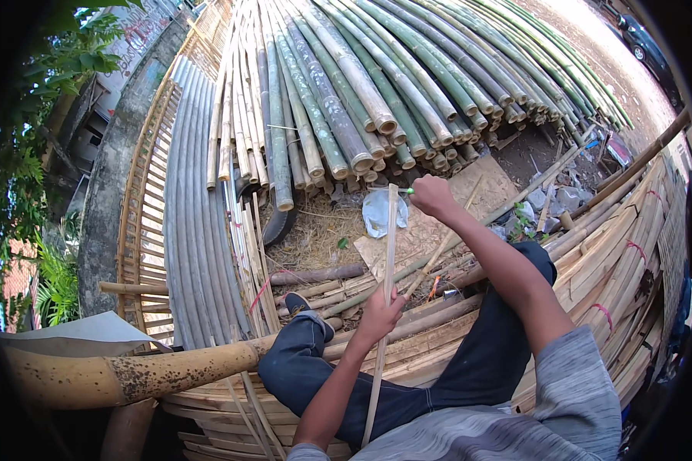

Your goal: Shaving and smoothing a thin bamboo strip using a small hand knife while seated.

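Bamboo strip (387, 253): a thin pale slat, held nearly upright in front of the seated person, its lower end running down past the lap, its upper end level with the right hand.

Left hand (380, 311): fingers closed around the strip about midway along it.

Right hand (432, 195): fist closed on a small tool with a green handle (409, 191), set against the top of the strip. The working end is too small to make out; it may be a blade.

Risks, as a judgement: if that tool is a blade and it runs down the grain, it would travel toward the left hand gripping below; a slip could cut the fingers. The long slat may flex or split unevenly. Raw edges could leave splinters in bare skin.

Hidden or unclear: the strip's lower end is lost among the clothing; the right leg is cut off by the frame; the seat is a stack of split bamboo (630, 261), its stability unknown. Green poles (377, 69) lie stacked ahead.
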### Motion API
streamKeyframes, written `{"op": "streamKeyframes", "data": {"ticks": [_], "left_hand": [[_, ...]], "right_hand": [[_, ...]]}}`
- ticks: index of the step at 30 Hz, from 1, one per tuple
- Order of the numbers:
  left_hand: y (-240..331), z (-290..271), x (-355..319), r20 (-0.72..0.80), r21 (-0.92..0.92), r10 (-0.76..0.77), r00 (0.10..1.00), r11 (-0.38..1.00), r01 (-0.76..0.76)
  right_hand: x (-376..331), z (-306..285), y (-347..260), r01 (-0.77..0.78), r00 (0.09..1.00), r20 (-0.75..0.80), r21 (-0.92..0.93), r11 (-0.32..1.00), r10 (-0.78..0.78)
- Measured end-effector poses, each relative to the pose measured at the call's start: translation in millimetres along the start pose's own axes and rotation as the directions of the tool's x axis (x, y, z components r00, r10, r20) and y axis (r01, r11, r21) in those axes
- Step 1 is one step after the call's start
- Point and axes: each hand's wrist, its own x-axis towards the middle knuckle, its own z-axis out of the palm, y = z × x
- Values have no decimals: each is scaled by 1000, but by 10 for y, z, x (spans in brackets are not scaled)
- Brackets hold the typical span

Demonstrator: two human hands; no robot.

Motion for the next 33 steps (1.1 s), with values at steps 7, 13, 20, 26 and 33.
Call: {"op": "streamKeyframes", "data": {"ticks": [7,13,20,26,33], "left_hand": [[252,-493,236,319,-865,72,945,429,259],[369,-626,204,81,-742,-125,989,655,144],[246,-343,282,-251,-104,-23,968,995,-3],[52,-141,222,-262,221,185,947,967,-127],[237,-253,109,2,-566,-195,981,808,162]], "right_hand": [[-44,200,-205,-171,985,53,278,945,163],[-153,-214,-787,59,983,112,546,835,-143],[-393,56,-902,459,821,218,300,837,-528],[23,130,-373,244,970,-78,239,940,-232],[-302,46,-790,470,843,27,450,759,-538]]}}
